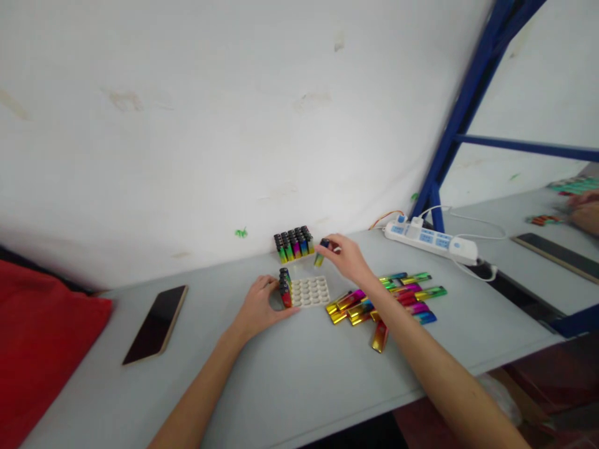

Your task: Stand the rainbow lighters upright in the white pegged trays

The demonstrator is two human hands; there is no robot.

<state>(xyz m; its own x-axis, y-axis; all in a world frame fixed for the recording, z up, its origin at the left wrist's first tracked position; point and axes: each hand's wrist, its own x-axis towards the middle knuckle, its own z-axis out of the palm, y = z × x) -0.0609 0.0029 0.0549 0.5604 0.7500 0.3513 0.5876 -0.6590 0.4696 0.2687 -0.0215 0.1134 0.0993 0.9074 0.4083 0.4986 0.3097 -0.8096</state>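
Observation:
My left hand grips the left end of a white tray with round holes, thumb along its front edge and fingers at its side. One column of lighters with black tops stands upright at that end; the other holes I see are bare. Between the thumb and fingers of my right hand is a lighter, yellow-green with a dark top, held above the table behind the tray. Against the wall stands a second tray filled with upright lighters. Loose shiny lighters lie piled under my right forearm.
A dark phone lies at left, beside a red cloth-like item. On the right are a white power strip with cables and a blue metal frame. Beyond it, another person's hand works near a second phone.

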